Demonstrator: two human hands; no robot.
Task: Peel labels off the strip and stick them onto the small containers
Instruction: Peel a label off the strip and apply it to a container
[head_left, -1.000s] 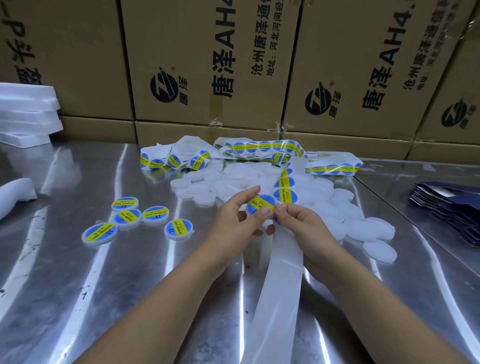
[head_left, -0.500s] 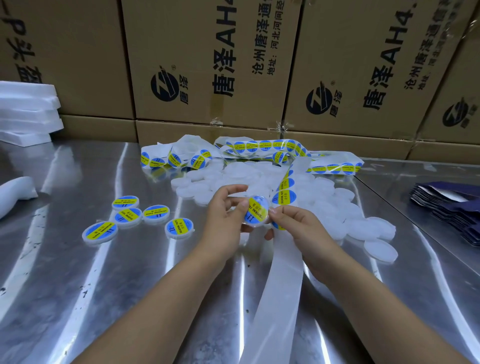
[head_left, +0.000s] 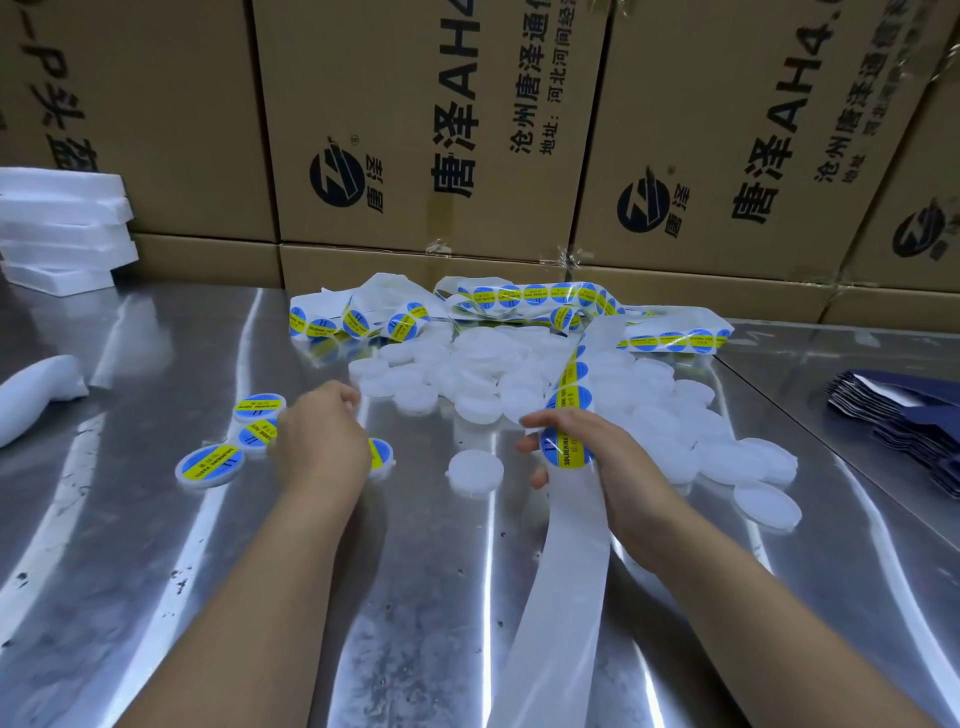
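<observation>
Labels (head_left: 565, 448), round blue-and-yellow stickers on a white backing strip (head_left: 561, 571), cross your right hand (head_left: 623, 467), which grips the strip to present the next one. Your left hand (head_left: 322, 441) curls over labelled white plastic containers (head_left: 208, 464) toward the steel table's (head_left: 156, 597) left edge; whether it holds one is hidden.

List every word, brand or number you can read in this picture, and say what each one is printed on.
"唐泽 AH4": middle carton and right carton, cut off above.
"沧州唐泽通": both cartons, cut off.
"地址:河北河间经": middle carton, cut off.
"唐泽": beside each logo.
"SOLDERING PASTE": label on the strip; the same on the container.
Labels' small print: too blurred.
Left carton: cut off, unreadable.
</observation>
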